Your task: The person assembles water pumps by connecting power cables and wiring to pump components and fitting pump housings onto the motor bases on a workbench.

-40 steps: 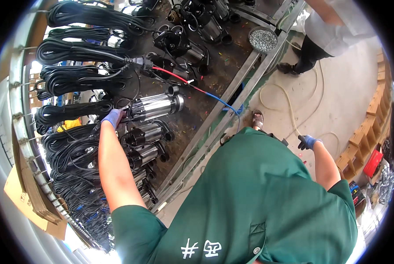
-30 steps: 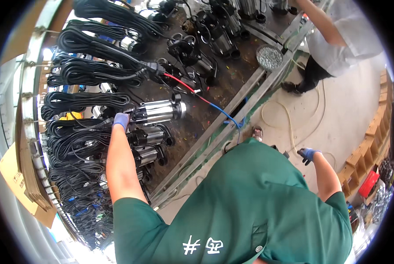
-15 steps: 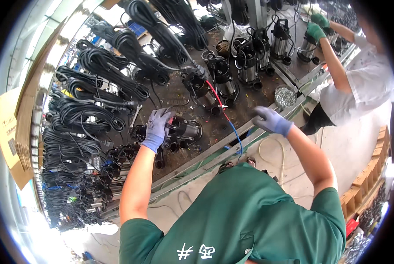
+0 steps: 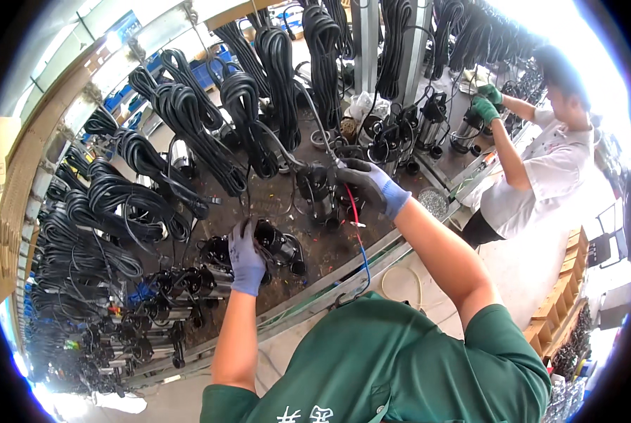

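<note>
Two gloved hands work over a dark workbench [image 4: 308,264]. The left hand [image 4: 246,254] rests its fingers on the near end of a black-and-silver pump [image 4: 280,243] lying toward the bench's near edge; whether they close on it cannot be told. The right hand [image 4: 372,185], farther and to the right, has bent fingers at a cable plug [image 4: 339,163], beside a red wire [image 4: 353,203] that runs on into a blue wire [image 4: 365,262]; how firmly it pinches cannot be told. Another pump [image 4: 317,185] stands just left of it.

Thick black cable coils [image 4: 278,88] hang across the far side and crowd the left, hiding much behind them. More pumps fill the near left. At the far right, a co-worker in a white shirt [image 4: 544,166] handles a pump with green gloves [image 4: 486,106].

A round dish [image 4: 420,200] of small metal parts sits right of the right hand. A brown can [image 4: 348,130] stands farther off, its contents unclear, near a clear plastic bag [image 4: 370,106]. Wooden crates [image 4: 559,296] line the right floor.
</note>
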A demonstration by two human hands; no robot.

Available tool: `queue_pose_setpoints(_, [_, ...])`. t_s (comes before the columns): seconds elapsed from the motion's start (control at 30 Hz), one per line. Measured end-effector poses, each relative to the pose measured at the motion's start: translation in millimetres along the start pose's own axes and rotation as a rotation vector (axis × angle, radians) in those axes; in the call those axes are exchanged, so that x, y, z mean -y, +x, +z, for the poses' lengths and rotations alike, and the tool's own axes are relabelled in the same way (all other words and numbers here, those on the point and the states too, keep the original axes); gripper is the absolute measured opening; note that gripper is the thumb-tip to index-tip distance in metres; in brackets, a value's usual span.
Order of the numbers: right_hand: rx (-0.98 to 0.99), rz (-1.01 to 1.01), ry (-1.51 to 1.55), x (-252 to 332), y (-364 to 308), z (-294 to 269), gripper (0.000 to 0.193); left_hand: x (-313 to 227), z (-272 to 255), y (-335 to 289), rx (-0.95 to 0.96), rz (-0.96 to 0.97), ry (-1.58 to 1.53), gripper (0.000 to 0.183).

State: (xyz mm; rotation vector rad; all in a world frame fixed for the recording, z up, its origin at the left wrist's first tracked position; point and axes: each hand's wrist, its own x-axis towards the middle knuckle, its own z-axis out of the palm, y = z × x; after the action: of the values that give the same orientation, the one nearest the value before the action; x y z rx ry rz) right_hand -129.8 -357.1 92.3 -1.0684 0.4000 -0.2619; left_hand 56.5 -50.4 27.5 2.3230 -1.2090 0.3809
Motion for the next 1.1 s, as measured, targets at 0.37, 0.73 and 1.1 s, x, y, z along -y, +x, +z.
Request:
queue_pose_setpoints(0.37, [-0.144,-0.053,-0.174,9.9,-24.9,1.7,0.032,-29.6,-15.2,-31.0,-0.286,0.349,-0.414,0.041])
queue_pose_setpoints(0.73, [-0.299,-0.032,-0.465,13.4,-38.7,41.0,0.037,-12.9,206.1,-28.1,0.252,0.460,-0.455,0.029])
queue_pose_setpoints(1.1, [-0.306,-0.014,-0.543,15.7,-48.1,32.5,0.032,-19.2,248.0,-10.9,0.168,0.348,-0.606,0.024])
